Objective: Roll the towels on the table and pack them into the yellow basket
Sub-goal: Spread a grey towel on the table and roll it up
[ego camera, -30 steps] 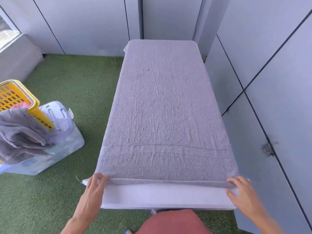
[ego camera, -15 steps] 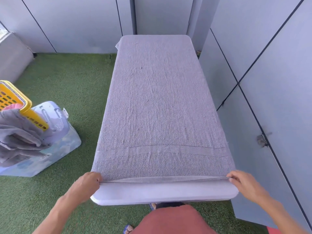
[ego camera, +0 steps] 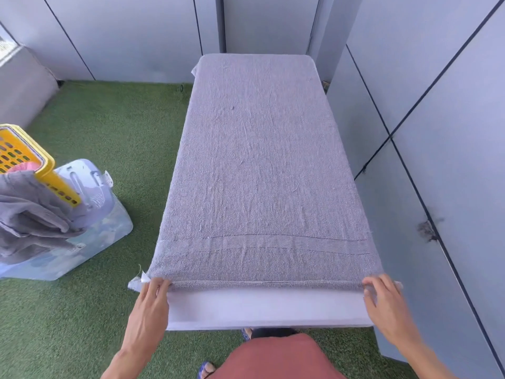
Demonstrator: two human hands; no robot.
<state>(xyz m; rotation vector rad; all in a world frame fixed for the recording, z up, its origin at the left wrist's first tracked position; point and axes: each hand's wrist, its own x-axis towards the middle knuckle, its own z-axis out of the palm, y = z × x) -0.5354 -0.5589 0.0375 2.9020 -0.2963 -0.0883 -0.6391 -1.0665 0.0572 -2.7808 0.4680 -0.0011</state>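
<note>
Head view: I see my left hand [ego camera: 153,294] and right hand [ego camera: 382,292] set at the two near corners of the grey towel [ego camera: 262,165], fingers pinching its hem, I judge so that the roll can start straight across. The towel lies flat along the whole bench [ego camera: 262,310], its near edge just short of the bench's white front lip. Well apart on the left, the yellow basket [ego camera: 41,162] sits atop a clear storage box [ego camera: 90,231] on the green turf [ego camera: 109,127], with crumpled grey towels [ego camera: 30,217] hanging over its side.
</note>
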